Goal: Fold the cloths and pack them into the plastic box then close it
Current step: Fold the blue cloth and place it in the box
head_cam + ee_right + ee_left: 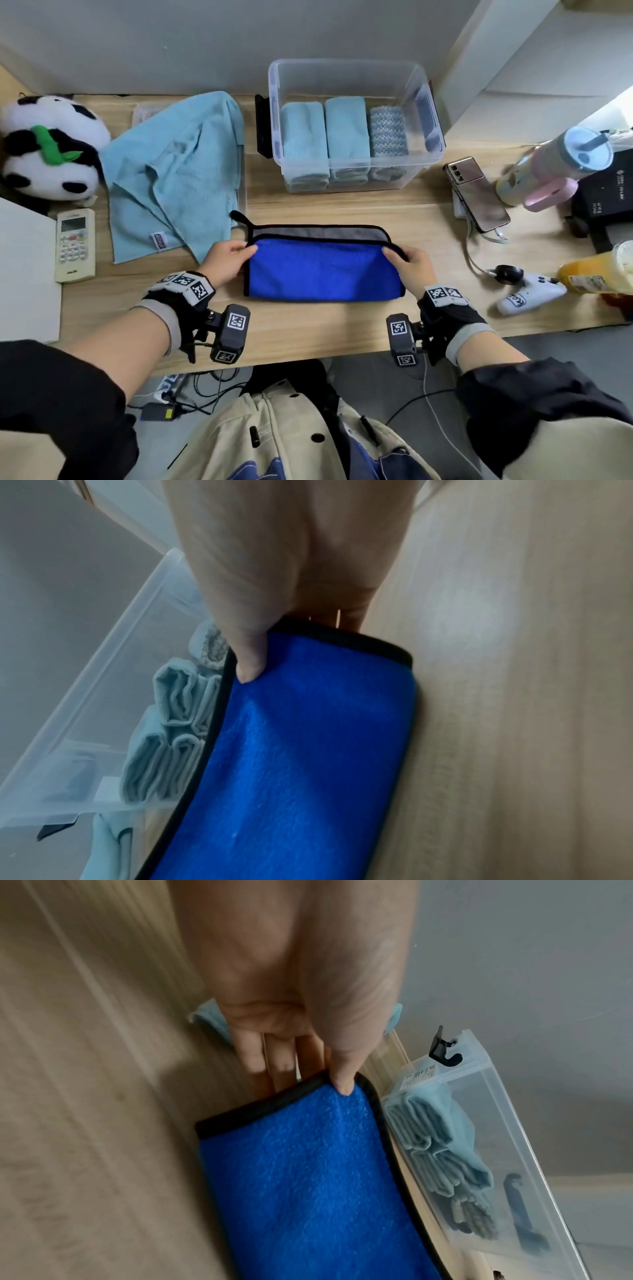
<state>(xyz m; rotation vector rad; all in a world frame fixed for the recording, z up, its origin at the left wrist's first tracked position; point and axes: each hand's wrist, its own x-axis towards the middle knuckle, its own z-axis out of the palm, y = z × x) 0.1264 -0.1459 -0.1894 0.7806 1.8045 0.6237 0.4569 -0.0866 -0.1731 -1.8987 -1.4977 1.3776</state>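
A blue cloth (322, 270) with black trim and a grey underside lies folded over on the wooden desk (308, 329), its upper flap short of the grey far edge. My left hand (227, 257) pinches the flap's left corner (342, 1085), thumb on top and fingers beneath. At the right corner my right hand (409, 263) pinches the same flap (251, 666). Behind stands the open clear plastic box (352, 72) with three folded cloths upright inside (346, 126). An unfolded light blue cloth (174, 171) sprawls at the left.
A panda plush (48, 147) and a remote control (74, 245) sit at the far left. To the right lie a phone (479, 193), a tumbler (555, 164), a black box (606, 195), a white controller (527, 296) and a drink bottle (599, 270).
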